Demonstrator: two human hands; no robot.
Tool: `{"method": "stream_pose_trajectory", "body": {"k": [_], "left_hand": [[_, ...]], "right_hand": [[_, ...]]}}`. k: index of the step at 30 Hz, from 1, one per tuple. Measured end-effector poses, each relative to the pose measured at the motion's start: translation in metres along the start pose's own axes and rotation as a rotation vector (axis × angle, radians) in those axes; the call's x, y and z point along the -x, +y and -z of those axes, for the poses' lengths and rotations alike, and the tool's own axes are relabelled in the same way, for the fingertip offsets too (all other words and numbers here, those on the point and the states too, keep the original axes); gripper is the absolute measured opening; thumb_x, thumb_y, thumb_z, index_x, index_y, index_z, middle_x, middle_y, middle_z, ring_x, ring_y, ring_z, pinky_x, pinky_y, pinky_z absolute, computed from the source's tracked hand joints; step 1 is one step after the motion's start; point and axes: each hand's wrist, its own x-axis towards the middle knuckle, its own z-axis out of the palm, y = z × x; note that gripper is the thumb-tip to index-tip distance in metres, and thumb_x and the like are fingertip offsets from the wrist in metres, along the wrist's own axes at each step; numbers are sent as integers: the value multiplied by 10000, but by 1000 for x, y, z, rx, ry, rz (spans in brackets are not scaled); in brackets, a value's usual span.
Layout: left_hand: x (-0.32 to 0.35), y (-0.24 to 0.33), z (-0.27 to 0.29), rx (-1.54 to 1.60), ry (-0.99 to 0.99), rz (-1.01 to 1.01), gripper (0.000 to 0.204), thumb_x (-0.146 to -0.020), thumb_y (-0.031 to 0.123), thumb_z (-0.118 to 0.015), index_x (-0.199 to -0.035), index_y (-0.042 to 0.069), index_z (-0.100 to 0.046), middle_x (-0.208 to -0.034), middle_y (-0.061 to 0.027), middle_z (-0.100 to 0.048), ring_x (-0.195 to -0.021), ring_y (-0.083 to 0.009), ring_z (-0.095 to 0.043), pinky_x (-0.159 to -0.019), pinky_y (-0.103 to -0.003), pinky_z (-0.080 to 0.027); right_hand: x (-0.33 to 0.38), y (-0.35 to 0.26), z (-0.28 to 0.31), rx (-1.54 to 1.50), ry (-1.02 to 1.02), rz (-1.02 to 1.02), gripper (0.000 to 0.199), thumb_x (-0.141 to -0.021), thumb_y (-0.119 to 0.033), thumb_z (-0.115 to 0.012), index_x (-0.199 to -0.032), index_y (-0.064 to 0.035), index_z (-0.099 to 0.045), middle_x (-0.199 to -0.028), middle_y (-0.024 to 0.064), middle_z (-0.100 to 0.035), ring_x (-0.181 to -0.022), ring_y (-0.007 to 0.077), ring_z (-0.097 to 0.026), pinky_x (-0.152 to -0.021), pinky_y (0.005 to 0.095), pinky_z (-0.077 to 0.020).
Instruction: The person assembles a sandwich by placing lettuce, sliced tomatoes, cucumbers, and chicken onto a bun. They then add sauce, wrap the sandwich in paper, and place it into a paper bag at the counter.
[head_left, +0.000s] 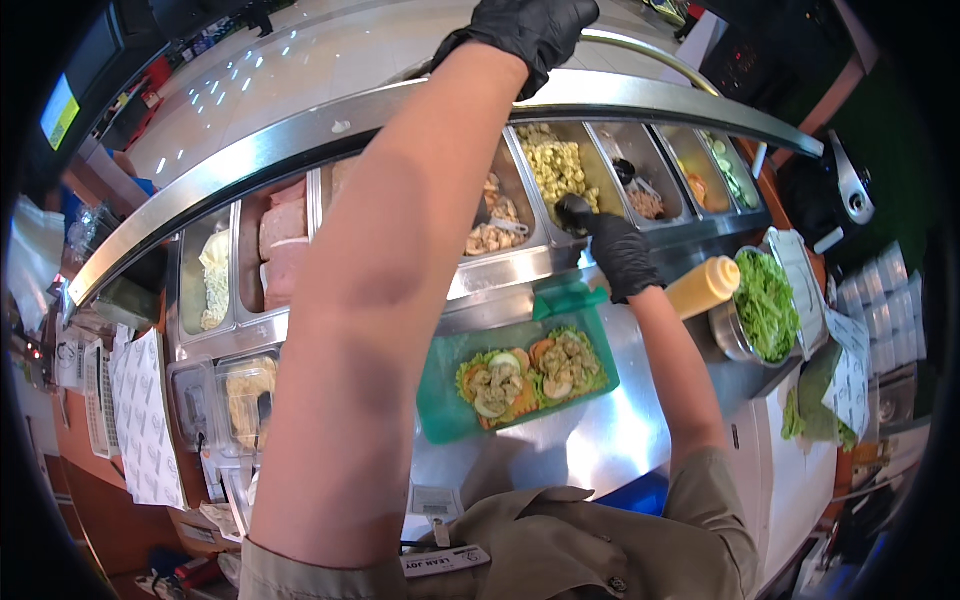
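My right hand (pixel 622 258), in a black glove, reaches to the near edge of a steel pan of yellowish chunky filling (pixel 552 165). Its fingers are closed around a dark piece at the filling, too small to name. At the top of the view my left hand (pixel 522 38), also black-gloved, is stretched far forward above the counter's metal frame. Its fingers are curled; what they grip, if anything, is hidden. Below my right wrist, a green tray (pixel 437 402) holds two open sandwich halves (pixel 535 375) with lettuce, tomato, cucumber slices and a chunky topping.
Further pans hold sliced ham (pixel 285 235), shredded white food (pixel 216 275) and chicken-like pieces (pixel 497 237). On the right stand a yellow sauce bottle (pixel 708 285) and a steel bowl of lettuce (pixel 768 305). Clear containers (pixel 195 395) and printed paper (pixel 143 425) lie left.
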Motion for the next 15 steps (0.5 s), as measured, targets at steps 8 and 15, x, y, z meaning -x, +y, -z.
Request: {"method": "stream_pose_trajectory", "body": {"k": [8,15], "left_hand": [[-5,-3,4,5,10,-1,136,-718,92,-493,-760,78,-622,-806,-163,-627,-821,-345,-603,-749,-433,-463],[-7,-3,6,-76,32,-32,129,-707,92,-508,-752,63,-625,-809,-172,-627,-811,-336,-611,-734,-426,-474]], "right_hand": [[-62,5,-14,-31,-400,56,253,-772,-137,-523,-1012,-86,-585,-779,224,-616,-740,370,-607,-674,439,-473],[-39,26,-11,-1080,-290,-632,244,-781,-200,-559,-936,-25,-630,-757,51,-615,-608,155,-566,-558,292,-442]]}}
